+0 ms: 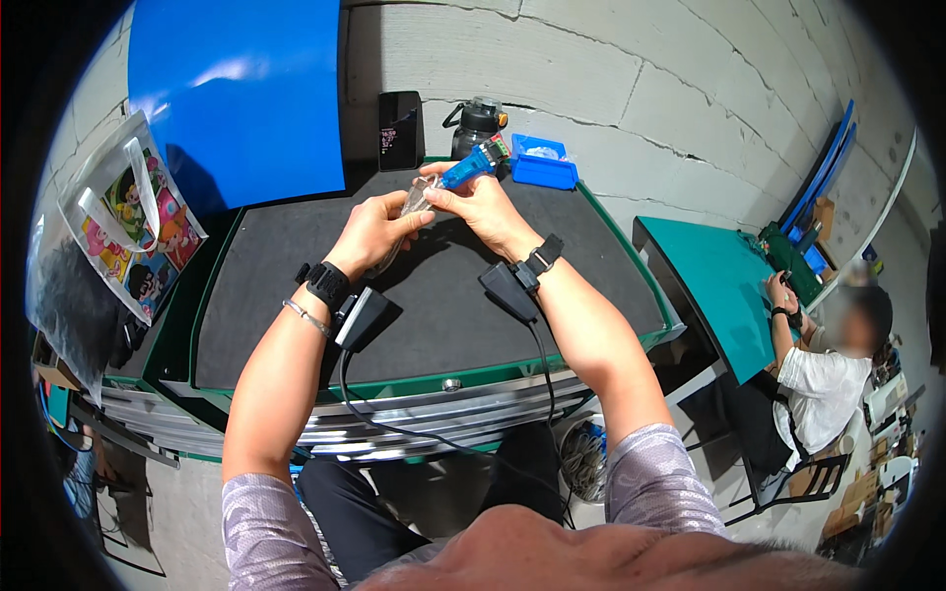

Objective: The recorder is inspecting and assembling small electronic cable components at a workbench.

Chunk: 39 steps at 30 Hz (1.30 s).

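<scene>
Both my hands are raised over the dark mat point(296, 315), close together near its far side. My right hand point(485, 209) is closed, its thumb and fingers around the near end of a translucent blue adapter point(471, 165). A green terminal block point(499, 149) forms the adapter's far end, which tilts up to the right. My left hand point(379, 229) is closed on a greyish, see-through bundle point(418, 200) beside the adapter; it looks like coiled cable, and its exact make-up is hard to tell. Part of it hangs below my left fingers.
Behind my hands stand a phone point(400, 133), a dark bottle point(477, 126) and a blue tray point(544, 167). A patterned bag point(138, 217) is at left. Black cables point(424, 433) run from the devices on my wrists. Another person point(823, 379) sits at a green table point(705, 281) on the right.
</scene>
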Each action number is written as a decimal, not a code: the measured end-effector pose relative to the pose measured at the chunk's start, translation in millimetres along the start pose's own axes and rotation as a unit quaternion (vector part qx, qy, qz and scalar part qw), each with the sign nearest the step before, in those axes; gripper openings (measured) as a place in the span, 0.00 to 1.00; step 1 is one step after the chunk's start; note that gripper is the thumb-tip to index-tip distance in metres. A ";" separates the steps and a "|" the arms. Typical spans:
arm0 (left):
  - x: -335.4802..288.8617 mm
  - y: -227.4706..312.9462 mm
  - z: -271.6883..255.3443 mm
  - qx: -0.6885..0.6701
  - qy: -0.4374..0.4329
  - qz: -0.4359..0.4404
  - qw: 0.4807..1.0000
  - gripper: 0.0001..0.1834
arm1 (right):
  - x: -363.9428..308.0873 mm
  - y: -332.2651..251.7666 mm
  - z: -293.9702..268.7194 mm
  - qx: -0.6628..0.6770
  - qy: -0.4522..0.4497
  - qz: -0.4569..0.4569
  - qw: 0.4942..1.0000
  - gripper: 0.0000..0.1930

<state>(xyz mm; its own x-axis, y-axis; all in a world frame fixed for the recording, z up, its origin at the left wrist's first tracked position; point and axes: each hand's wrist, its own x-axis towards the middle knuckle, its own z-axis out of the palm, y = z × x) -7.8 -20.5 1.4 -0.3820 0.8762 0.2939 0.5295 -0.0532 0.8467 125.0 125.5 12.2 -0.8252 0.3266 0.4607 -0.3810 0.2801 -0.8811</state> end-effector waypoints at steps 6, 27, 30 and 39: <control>0.9 0.9 -0.1 0.017 0.000 0.011 1.000 0.18 | -3.4 -5.7 4.6 0.007 0.025 -0.018 1.000 0.19; -4.2 0.2 -5.7 0.172 -0.016 -0.037 0.984 0.20 | 3.2 8.0 -13.6 0.022 0.127 -0.021 0.991 0.16; -4.3 -0.9 -6.7 0.163 -0.013 -0.047 0.985 0.17 | 3.3 8.5 -13.3 0.026 0.115 -0.017 0.993 0.17; -3.8 -0.4 -8.4 0.236 0.020 -0.020 0.971 0.17 | 4.7 11.7 -12.4 0.068 0.121 0.005 0.990 0.16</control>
<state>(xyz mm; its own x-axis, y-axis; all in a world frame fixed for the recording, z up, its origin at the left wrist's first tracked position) -12.9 -27.9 3.7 -0.4342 0.8531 0.2894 0.7983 0.2155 0.5623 121.8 141.5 5.4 -0.7113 0.5410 0.4488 -0.4395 0.1559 -0.8846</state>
